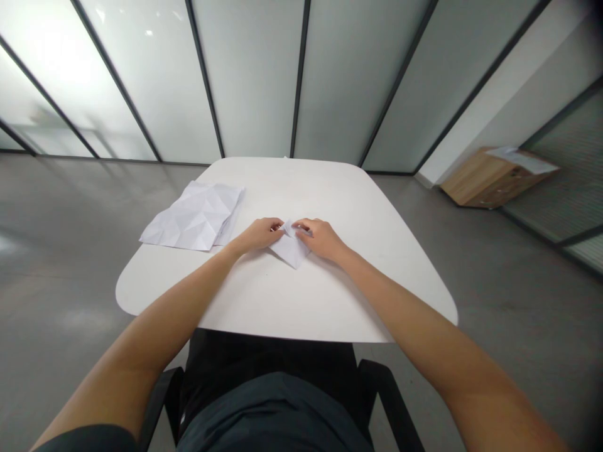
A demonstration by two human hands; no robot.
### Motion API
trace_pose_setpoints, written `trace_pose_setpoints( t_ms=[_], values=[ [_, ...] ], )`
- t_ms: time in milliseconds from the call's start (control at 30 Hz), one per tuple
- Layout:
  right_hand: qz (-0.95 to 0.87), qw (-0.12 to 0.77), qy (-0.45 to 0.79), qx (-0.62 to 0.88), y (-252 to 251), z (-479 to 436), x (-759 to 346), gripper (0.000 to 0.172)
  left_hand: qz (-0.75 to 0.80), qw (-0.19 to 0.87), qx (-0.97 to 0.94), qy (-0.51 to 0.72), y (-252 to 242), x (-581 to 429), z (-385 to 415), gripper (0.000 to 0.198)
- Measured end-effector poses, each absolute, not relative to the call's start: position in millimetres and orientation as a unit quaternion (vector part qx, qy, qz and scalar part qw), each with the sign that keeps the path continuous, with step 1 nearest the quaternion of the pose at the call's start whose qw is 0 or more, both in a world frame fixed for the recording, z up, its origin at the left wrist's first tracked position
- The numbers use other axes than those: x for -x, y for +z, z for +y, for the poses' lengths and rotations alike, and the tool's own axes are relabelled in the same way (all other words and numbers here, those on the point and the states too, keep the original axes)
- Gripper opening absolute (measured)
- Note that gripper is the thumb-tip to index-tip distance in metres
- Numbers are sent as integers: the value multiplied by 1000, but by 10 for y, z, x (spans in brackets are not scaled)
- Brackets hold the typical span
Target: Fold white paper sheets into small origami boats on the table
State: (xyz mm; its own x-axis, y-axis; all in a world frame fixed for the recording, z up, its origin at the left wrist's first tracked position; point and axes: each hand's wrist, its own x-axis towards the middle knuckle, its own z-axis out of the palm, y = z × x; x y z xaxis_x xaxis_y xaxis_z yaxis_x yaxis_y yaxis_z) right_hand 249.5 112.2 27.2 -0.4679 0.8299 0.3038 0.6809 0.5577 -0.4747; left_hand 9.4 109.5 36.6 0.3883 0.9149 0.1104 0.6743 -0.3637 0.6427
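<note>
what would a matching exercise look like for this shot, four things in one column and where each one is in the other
Things:
1) creased sheet of white paper
2) folded white paper
3) low wooden cabinet
4) frosted glass panels

Places:
A) on the floor off to the right, paper on top
B) held between the left hand and right hand
C) lying on the white table, left of the hands
D) beyond the far edge of the table

Pairs: 1-C, 2-B, 3-A, 4-D
</note>
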Motion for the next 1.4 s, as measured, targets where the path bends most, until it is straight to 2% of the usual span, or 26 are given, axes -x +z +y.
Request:
trace_pose_setpoints(
  t_ms=[300,433,667,867,1033,1400],
  values=[
    [-851,243,164,435,297,1067,-2459,46,477,379,-737,293,293,-98,1126,40],
    [-843,250,184,440,318,1047,-2457,44,464,405,-727,305,290,-107,1125,42],
    [-838,276,218,417,311,1034,-2459,40,483,366,-739,296,298,-86,1126,39],
    [-841,286,192,418,308,1032,-2434,39,479,331,-758,295,330,-102,1101,41],
    [-843,298,214,392,329,1002,-2428,40,489,315,-753,306,329,-110,1096,33],
    [-838,343,210,369,271,1076,-2439,29,411,449,-713,348,284,-125,1131,41]
  ],
)
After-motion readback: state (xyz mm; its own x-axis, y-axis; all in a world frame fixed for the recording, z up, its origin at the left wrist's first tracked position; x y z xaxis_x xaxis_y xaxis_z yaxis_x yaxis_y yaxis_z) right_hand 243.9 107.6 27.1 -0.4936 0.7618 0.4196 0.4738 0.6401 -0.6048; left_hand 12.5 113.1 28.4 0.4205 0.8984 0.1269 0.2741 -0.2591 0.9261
